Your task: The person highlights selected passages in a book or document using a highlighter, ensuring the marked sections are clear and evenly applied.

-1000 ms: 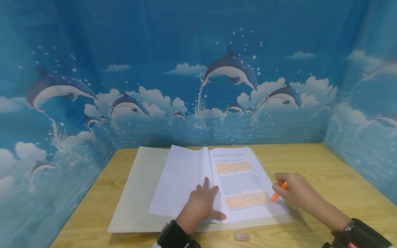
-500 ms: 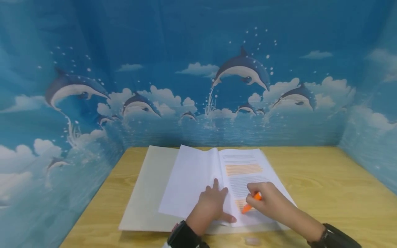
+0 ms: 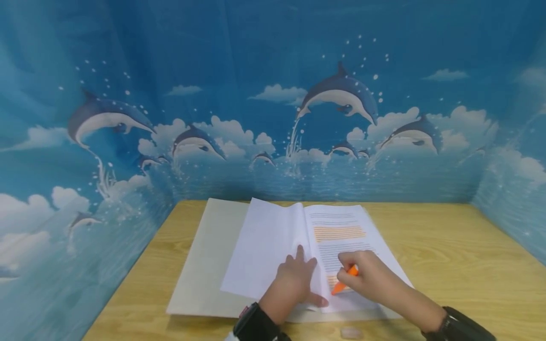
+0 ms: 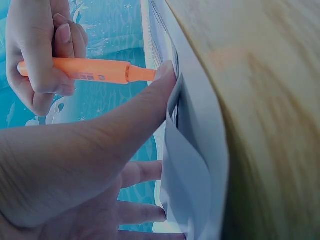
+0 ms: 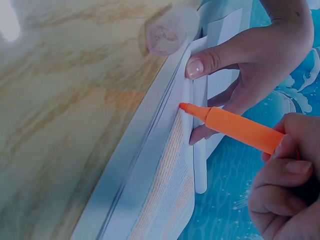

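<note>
An open booklet of white sheets lies on the table, its right page (image 3: 341, 220) printed with lines of text and two blocks marked orange. My right hand (image 3: 368, 277) grips an orange highlighter (image 5: 245, 131), its tip down at the lower left of that page by the lower marked block. Spread over the fold, my left hand (image 3: 294, 279) presses the paper with straight fingers, its thumb on the lower edge near the highlighter's tip. The blank left page (image 3: 264, 241) is turned over beside it. In the left wrist view the tip is partly hidden behind the left thumb.
A pale cover (image 3: 204, 265) lies flat under the sheets. The highlighter's translucent cap (image 5: 172, 31) is on the wooden table (image 3: 460, 265) just in front of the booklet. A blue dolphin-print cloth (image 3: 239, 71) stands around the back and sides.
My right hand has moved left with the highlighter, from the right end of the lower marked lines to their left end. The left hand keeps its place on the paper while the view shifts.
</note>
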A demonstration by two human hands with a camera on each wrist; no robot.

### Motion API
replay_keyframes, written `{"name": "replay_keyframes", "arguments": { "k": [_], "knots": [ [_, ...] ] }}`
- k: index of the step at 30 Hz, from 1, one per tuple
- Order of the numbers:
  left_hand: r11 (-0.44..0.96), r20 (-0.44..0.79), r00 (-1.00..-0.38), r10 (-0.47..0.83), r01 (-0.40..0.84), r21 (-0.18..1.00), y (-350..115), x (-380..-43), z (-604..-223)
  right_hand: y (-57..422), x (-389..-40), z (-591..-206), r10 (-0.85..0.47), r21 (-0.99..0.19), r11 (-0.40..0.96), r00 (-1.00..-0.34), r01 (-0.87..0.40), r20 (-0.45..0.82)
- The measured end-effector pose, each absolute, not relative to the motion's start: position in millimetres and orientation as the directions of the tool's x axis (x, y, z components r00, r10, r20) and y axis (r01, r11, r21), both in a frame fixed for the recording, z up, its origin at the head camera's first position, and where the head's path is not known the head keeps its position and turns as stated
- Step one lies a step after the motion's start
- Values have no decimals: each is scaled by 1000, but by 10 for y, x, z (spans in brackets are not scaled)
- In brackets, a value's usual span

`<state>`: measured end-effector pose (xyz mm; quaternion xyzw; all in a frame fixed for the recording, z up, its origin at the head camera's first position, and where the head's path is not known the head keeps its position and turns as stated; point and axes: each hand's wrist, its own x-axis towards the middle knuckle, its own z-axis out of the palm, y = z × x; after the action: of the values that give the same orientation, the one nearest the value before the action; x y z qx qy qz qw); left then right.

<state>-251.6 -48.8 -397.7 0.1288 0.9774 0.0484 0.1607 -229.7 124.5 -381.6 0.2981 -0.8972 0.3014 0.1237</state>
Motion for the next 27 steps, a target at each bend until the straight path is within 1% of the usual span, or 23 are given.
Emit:
{"name": "replay_keyframes", "arguments": {
  "k": [8,18,27],
  "knots": [
    [963,-316,-912,261,225,148,-476,-2504,-3953,1302,-2287,-3832,-452,-423,640,-759,-642,469],
    [960,-300,-916,268,227,164,-496,-2482,-3924,1418,-2301,-3835,-419,-428,691,-805,-583,421],
    [958,-295,-917,268,219,186,-498,-2466,-3938,1534,-2284,-3840,-401,-440,700,-819,-563,410]
  ]
}}
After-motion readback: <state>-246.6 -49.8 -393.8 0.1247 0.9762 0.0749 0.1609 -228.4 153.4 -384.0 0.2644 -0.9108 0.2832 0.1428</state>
